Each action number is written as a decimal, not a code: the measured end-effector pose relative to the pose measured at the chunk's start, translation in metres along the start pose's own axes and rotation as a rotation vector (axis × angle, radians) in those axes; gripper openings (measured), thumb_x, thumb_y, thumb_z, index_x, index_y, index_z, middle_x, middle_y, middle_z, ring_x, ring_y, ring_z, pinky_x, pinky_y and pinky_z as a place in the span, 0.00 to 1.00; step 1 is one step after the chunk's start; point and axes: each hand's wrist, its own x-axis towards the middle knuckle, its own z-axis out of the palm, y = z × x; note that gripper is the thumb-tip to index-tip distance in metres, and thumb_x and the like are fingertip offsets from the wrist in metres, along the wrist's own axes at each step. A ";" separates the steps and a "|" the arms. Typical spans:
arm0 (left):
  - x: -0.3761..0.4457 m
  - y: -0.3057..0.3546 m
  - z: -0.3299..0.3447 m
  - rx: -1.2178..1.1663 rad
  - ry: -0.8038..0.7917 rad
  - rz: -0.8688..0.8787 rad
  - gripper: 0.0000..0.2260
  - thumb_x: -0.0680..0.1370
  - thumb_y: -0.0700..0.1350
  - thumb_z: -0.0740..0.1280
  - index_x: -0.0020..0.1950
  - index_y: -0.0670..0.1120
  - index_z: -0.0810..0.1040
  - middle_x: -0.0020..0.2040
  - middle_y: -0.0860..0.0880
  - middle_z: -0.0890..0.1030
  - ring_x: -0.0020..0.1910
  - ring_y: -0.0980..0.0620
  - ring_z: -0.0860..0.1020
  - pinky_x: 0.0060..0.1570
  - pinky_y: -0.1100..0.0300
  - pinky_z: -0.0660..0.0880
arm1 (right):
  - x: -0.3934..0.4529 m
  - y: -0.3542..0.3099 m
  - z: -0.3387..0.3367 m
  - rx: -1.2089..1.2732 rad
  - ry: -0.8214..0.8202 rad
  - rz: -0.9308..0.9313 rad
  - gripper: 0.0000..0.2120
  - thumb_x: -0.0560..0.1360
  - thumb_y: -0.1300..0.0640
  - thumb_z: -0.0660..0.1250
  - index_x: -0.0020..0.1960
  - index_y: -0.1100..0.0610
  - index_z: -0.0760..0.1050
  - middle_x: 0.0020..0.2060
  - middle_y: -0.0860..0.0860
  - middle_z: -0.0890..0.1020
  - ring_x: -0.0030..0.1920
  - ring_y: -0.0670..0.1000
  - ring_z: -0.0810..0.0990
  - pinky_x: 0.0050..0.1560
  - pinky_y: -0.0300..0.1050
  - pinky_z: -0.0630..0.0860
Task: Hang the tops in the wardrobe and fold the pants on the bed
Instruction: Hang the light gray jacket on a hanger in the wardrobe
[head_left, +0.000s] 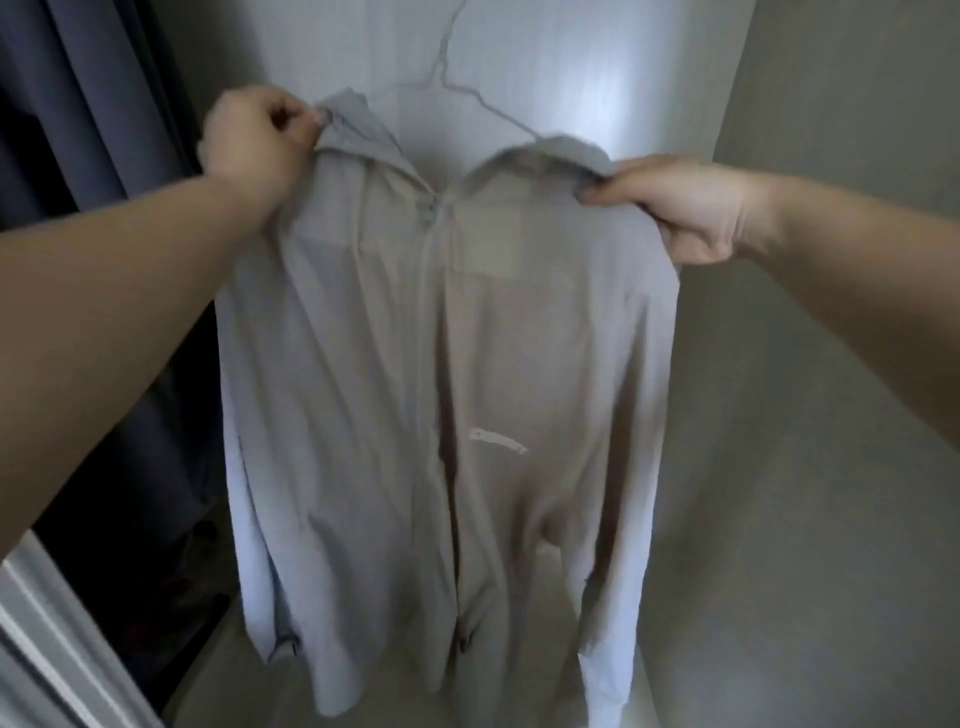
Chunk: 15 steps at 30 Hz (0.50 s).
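While the shirt (447, 364) hangs on a thin wire hanger (457, 83), both hands hold it up at the shoulders. The left hand (254, 140) is curled and pinches the left side of the collar. The right hand (675, 202) pinches the right shoulder, with the cloth caught between thumb and fingers. I think they hold it this way to pull the shirt straight on the hanger, so it does not slip off or sag.

The shirt is pale gray, with long sleeves hanging down at each side. It opens down the front, and the collar is spread apart at the top. The hanger goes into the neck of the shirt, and its hook points up out of sight, so I cannot tell if it is on a rail yet.

The shirt is inside the pale wardrobe (831, 364), in front of its back wall. Dark clothes (78, 104) hang to the left.

This top looks nearly done. Next, the hands may need to even out the shoulders and let go gently. If one side is pulled too hard, the shirt could slide off the wire. No pants or bed show here.
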 end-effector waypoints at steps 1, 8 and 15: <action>0.006 0.006 -0.002 -0.016 -0.014 -0.017 0.16 0.77 0.55 0.64 0.53 0.44 0.82 0.48 0.46 0.81 0.47 0.50 0.77 0.46 0.60 0.71 | 0.000 -0.007 0.007 0.111 -0.022 -0.035 0.09 0.79 0.58 0.58 0.52 0.57 0.76 0.40 0.50 0.85 0.41 0.46 0.84 0.41 0.39 0.80; -0.007 0.059 -0.012 -0.737 -0.199 -0.350 0.06 0.79 0.46 0.63 0.44 0.51 0.78 0.40 0.53 0.77 0.34 0.57 0.80 0.43 0.58 0.79 | 0.016 -0.048 0.066 0.421 0.012 -0.243 0.08 0.78 0.57 0.62 0.48 0.60 0.77 0.36 0.55 0.83 0.39 0.53 0.83 0.45 0.48 0.81; -0.030 0.095 -0.032 -0.933 -0.363 -0.312 0.11 0.80 0.54 0.60 0.61 0.54 0.72 0.64 0.49 0.73 0.61 0.50 0.75 0.50 0.50 0.80 | 0.049 -0.066 0.094 0.444 0.019 -0.309 0.17 0.78 0.55 0.63 0.60 0.67 0.74 0.54 0.64 0.80 0.52 0.62 0.81 0.51 0.61 0.79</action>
